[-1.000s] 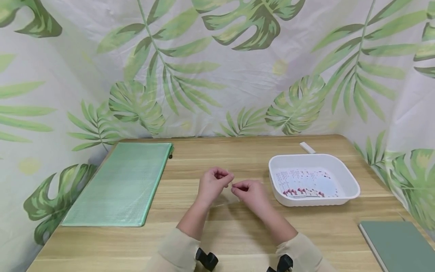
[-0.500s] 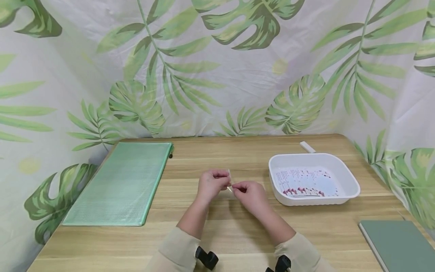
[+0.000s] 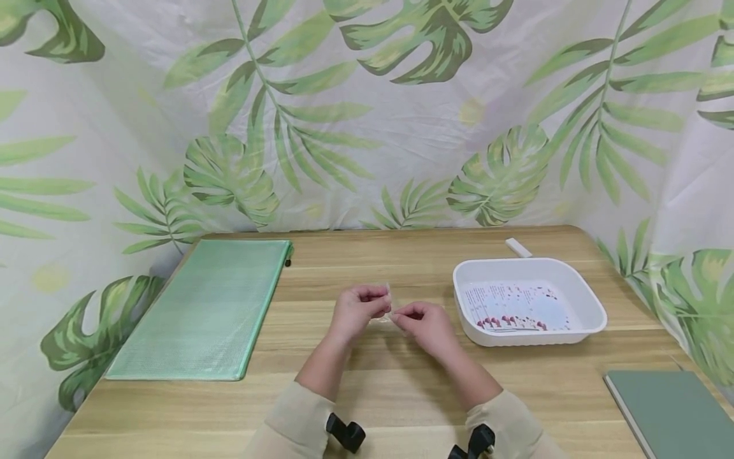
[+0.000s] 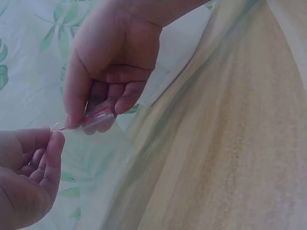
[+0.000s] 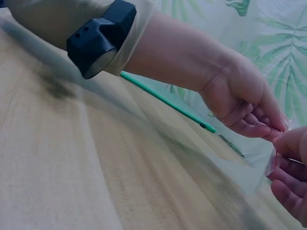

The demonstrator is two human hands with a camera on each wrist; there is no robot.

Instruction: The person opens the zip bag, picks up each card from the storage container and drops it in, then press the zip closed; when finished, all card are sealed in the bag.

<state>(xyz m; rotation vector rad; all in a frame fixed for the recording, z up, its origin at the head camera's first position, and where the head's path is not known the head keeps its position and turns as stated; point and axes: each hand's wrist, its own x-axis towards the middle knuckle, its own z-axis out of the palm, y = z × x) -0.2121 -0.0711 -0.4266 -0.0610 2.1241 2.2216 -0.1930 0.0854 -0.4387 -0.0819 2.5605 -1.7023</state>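
Clear bag (red-striped), left hand, right hand, each grip pinched closed on its edge

The clear bag is striped in red.

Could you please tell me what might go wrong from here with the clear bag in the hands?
The left hand and right hand pinch the bag near its red strip with the fingertips, so it could slip. The bag looks thin, so a hard tug might stretch or tear it. The tray stands beside the right hand, so a sudden outward jerk might knock it.
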